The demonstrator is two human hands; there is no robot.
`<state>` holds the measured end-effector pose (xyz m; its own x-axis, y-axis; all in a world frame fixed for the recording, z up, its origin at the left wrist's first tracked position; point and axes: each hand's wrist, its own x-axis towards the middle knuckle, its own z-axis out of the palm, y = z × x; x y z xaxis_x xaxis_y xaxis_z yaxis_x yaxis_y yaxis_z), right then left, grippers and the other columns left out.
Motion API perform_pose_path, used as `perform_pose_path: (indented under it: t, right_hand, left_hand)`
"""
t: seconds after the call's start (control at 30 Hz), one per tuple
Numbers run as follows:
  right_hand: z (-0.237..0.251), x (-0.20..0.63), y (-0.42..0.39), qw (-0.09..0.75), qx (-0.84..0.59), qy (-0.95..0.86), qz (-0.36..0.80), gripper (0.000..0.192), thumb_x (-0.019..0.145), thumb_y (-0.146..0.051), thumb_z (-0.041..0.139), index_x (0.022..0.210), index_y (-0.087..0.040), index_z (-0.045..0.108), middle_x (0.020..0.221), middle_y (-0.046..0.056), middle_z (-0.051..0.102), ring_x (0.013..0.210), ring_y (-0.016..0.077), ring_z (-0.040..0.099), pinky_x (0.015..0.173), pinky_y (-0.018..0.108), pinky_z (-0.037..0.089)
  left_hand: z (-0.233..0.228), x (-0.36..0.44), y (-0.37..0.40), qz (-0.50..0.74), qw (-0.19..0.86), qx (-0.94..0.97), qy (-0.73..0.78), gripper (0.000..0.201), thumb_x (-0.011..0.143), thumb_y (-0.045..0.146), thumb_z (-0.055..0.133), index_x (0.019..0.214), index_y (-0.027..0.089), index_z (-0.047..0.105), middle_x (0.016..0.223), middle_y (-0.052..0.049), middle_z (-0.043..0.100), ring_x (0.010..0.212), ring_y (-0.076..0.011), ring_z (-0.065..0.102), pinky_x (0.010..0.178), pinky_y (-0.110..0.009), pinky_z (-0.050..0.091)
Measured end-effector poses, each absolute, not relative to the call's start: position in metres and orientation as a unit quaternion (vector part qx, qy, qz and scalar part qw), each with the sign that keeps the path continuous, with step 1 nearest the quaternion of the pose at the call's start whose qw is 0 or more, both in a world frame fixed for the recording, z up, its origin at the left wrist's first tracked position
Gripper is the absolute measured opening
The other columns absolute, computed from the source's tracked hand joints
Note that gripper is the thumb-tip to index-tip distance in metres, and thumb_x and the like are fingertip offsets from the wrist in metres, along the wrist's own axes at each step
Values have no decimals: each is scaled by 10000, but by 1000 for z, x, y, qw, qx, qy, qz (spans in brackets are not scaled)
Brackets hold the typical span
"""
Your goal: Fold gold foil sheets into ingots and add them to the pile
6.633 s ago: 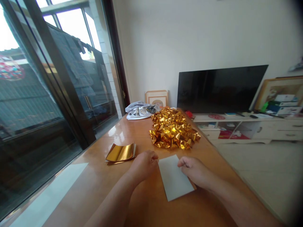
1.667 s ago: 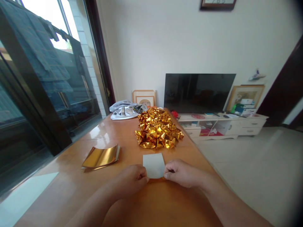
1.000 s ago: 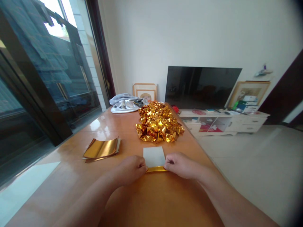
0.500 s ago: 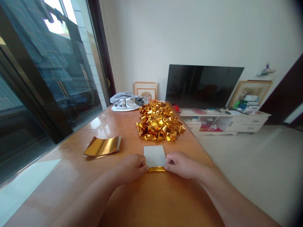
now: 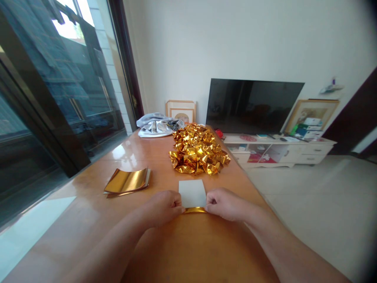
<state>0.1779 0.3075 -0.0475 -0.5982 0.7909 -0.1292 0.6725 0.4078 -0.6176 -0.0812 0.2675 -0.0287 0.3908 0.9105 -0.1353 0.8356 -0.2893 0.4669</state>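
A sheet of gold foil paper lies pale side up on the wooden table, its near edge folded over into a narrow shiny gold strip. At the left end of that fold, my left hand pinches the paper with curled fingers. My right hand grips the right end of the same fold, thumb against the edge. Beyond the sheet rises a heap of folded gold foil pieces. Off to the left rests a small stack of gold foil sheets, slightly curled.
The glossy wooden table drops off along its right edge. Bunched grey cloth lies at its far end, before framed pictures. A television stands behind a low white cabinet. Glass doors line the left.
Both hands stay at the ends of the fold with almost no movement. The view has shifted very slightly; the foil pieces and the stack look the same.
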Motion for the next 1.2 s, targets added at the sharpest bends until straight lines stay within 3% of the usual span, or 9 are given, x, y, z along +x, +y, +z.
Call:
perform_pose_path:
  t: [0.33,1.2]
  right_hand:
    - [-49,178,307,96,-451,-830,314,206,832,-315,583,673,-184,591,587,-49,537,524,93,438,477,221,238]
    - [-43,176,303,76,-433,-863,248,159,825,-307,644,719,-188,649,711,-11,663,595,112,513,534,243,259]
  left_hand:
    - [-33,-76,265,92,205,799,557,357,918,489,469,764,206,623,774,-28,639,684,-173,536,589,-274,287]
    - [-26,-73,262,74,201,793,569,265,828,453,613,719,213,592,770,-8,631,682,-169,524,570,-269,236]
